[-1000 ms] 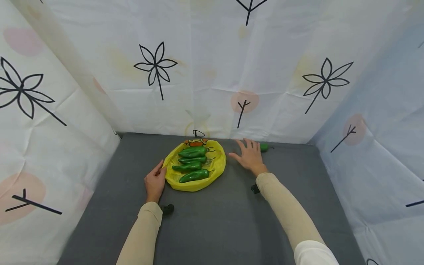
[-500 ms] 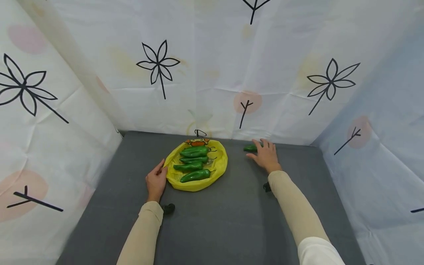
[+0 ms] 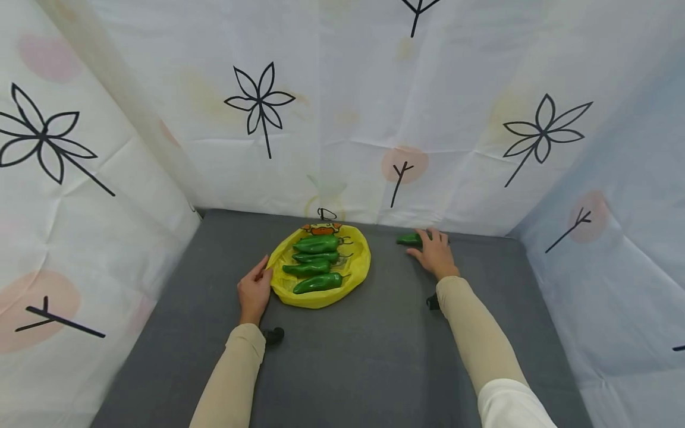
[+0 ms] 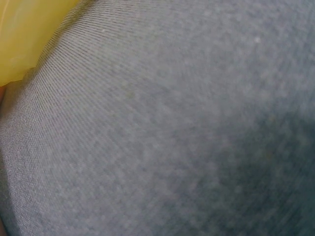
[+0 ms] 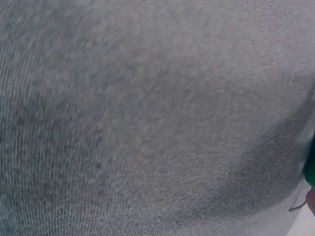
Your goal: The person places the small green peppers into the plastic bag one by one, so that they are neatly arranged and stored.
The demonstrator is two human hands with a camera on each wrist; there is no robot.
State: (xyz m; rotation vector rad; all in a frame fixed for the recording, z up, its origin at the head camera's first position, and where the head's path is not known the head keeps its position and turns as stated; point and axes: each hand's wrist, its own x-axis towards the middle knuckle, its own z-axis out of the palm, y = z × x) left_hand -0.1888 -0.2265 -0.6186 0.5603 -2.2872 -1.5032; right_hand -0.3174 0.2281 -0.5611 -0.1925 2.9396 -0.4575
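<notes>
A yellow plastic bag [image 3: 316, 301], its rim opened into a round shape, lies on the dark grey tabletop in the head view. Several green chili peppers [image 3: 321, 283] lie side by side in it, stems to the right. My left hand [image 3: 254, 294] pinches the bag's left rim between thumb and fingers. Only a corner of the bag [image 4: 29, 34] shows in the left wrist view. Farther right, near the back edge, my right hand [image 3: 436, 255] grips a single green chili pepper [image 3: 408, 239], partly hidden under the fingers. The right wrist view catches that pepper's stem end [image 5: 310, 172] and a fingertip.
The grey tabletop [image 3: 342, 368] spreads in front of and between both arms. White printed cloth walls [image 3: 342, 119] stand at the back and both sides. The back wall is close behind the bag and the single pepper.
My right hand has moved right, away from the bag's side, and come down over the single pepper, its fingers closing round it. My left hand stays at the bag's rim.
</notes>
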